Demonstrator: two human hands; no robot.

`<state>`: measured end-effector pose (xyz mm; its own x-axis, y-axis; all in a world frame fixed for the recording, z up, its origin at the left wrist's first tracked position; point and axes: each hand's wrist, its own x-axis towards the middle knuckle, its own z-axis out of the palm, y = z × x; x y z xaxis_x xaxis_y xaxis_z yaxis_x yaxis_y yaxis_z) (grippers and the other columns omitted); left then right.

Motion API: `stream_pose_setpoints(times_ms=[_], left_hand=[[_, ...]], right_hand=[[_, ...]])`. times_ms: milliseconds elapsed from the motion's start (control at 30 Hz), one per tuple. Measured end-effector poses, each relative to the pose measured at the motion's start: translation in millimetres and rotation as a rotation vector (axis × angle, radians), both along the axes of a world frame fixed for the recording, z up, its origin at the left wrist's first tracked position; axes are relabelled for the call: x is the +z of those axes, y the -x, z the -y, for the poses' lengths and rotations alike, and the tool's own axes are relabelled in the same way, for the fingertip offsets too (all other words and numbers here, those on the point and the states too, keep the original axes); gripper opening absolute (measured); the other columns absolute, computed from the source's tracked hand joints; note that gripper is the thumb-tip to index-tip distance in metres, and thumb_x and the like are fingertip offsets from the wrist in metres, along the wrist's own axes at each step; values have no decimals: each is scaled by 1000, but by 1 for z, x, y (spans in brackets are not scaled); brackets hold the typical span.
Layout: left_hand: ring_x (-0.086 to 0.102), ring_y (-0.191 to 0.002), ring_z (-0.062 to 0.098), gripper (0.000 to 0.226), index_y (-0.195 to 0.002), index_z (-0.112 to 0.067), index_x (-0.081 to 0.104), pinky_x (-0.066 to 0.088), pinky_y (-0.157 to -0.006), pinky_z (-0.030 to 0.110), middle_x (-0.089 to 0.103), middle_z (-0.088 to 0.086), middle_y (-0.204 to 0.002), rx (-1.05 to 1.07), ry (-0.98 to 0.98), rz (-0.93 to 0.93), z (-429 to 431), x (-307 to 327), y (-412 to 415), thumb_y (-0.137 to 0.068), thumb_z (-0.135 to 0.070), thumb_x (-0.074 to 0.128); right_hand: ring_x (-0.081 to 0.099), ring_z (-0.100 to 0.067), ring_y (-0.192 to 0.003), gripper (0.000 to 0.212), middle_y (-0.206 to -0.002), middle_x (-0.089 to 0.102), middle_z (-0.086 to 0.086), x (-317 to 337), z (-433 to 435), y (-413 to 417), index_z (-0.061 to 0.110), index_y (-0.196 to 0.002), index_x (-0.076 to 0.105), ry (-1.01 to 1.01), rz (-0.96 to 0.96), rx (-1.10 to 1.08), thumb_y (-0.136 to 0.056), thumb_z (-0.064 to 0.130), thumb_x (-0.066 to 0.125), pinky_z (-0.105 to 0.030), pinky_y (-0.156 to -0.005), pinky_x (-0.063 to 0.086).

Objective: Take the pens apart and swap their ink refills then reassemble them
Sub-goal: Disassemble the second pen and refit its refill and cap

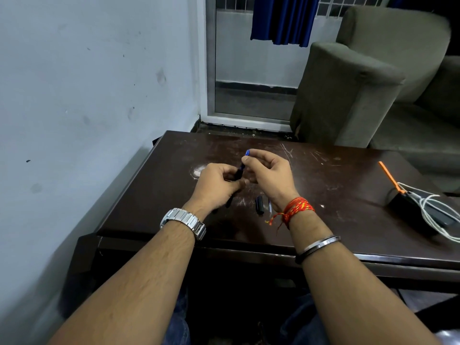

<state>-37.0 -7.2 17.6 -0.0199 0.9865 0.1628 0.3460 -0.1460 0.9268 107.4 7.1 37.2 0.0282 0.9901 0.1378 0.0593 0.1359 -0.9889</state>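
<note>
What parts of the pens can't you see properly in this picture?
- Blue pen, head view: its middle and lower end are hidden inside the left hand and behind the right hand.
- Black pen piece on the table: too small to tell which part it is.
- Thin refill-like piece: partly covered by the right wrist.
- Dark piece below the left hand: mostly hidden, blurred.

place: home living room | signs: grey sofa [368, 78], blue curtain [281, 18], scratched dark table [311, 170]
</note>
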Motion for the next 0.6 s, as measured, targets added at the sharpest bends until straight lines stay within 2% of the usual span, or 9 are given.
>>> stream_pose_setpoints(times_ms=[100, 200, 300, 367, 433, 533, 600], left_hand=[[75, -83, 15, 20, -99, -13, 79, 61, -83, 43, 79, 0, -86, 0, -6, -14, 0, -1, 0, -79, -16, 83], [75, -83, 14, 23, -99, -12, 78, 61, -83, 40, 78, 1, -87, -4, -3, -22, 0, 0, 0, -78, -17, 84], [75, -80, 15, 20, -95, -14, 78, 61, -81, 38, 78, 1, -83, 6, -5, -2, -1, 0, 0, -77, -18, 85], [75, -81, 13, 21, -97, -13, 79, 61, -81, 38, 78, 0, -83, 0, -13, -3, 0, 1, 0, -77, -17, 85], [75, -81, 11, 19, -95, -15, 79, 61, -80, 39, 78, -2, -83, -11, -27, -26, 0, 1, 0, -77, -17, 85], [74, -78, 9, 15, -90, -19, 78, 61, -79, 39, 78, -4, -80, -2, -36, -32, 0, 0, 1, -77, -17, 85], [74, -79, 11, 18, -93, -18, 78, 61, -81, 40, 78, -3, -81, -3, -25, -18, 0, 0, 1, -77, -18, 85]], right_hand=[[71, -8, -71, 13, -79, 76, -1, 2, 3, 4, 19, -90, 74, -46, -13, -22, -80, 13, 80, -24, -60, 58], [64, -4, -60, 26, -73, 69, 0, 1, 2, 4, 10, -89, 70, -58, -18, -85, -73, 21, 88, -17, -52, 51], [67, -4, -66, 27, -82, 73, -1, 2, 2, 6, 12, -99, 72, -15, -67, -61, -77, 21, 84, -18, -54, 52], [68, -8, -64, 16, -76, 73, 0, 2, 3, 7, 14, -94, 74, -8, -83, -32, -79, 13, 80, -21, -53, 54], [63, -10, -61, 19, -71, 67, 0, 0, 3, 8, 13, -87, 70, -31, -36, -49, -75, 14, 85, -24, -53, 55], [60, -16, -71, 31, -81, 62, -3, -2, 2, 7, 17, -89, 66, -40, 21, -51, -69, 22, 90, -36, -64, 58], [66, -15, -77, 22, -84, 70, -1, -1, 2, 9, 22, -91, 70, -31, -34, -21, -75, 16, 84, -32, -65, 59]])
